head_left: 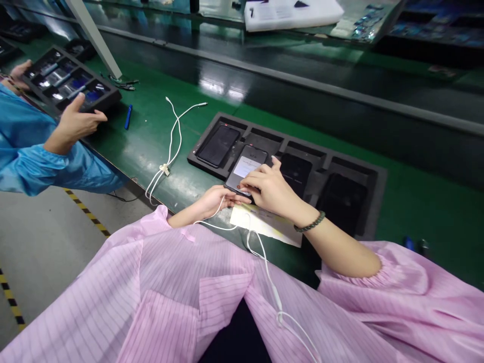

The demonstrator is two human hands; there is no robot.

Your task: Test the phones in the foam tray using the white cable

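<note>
A phone with a lit screen (247, 164) lies tilted over the near edge of a dark compartment tray (372, 201). Around its lower end are the fingers of my left hand (219, 199), and a white cable runs beside them. My right hand (270, 186) is over the phone's lower screen with its fingers bent; whether it pinches anything there is hidden. Other dark phones sit in the tray: one in the left compartment (218, 145), one right of the lit phone (297, 171), and a dark item at the right. Beneath my hands is a paper sheet (268, 224) with yellow marks.
White cables (179, 131) tied together lie on the green table (151, 116) left of the tray. Nearby is a blue pen (128, 117). At the left, a co-worker's hands hold another compartment tray (109, 96). A raised ledge runs behind, with white foam (291, 15) beyond.
</note>
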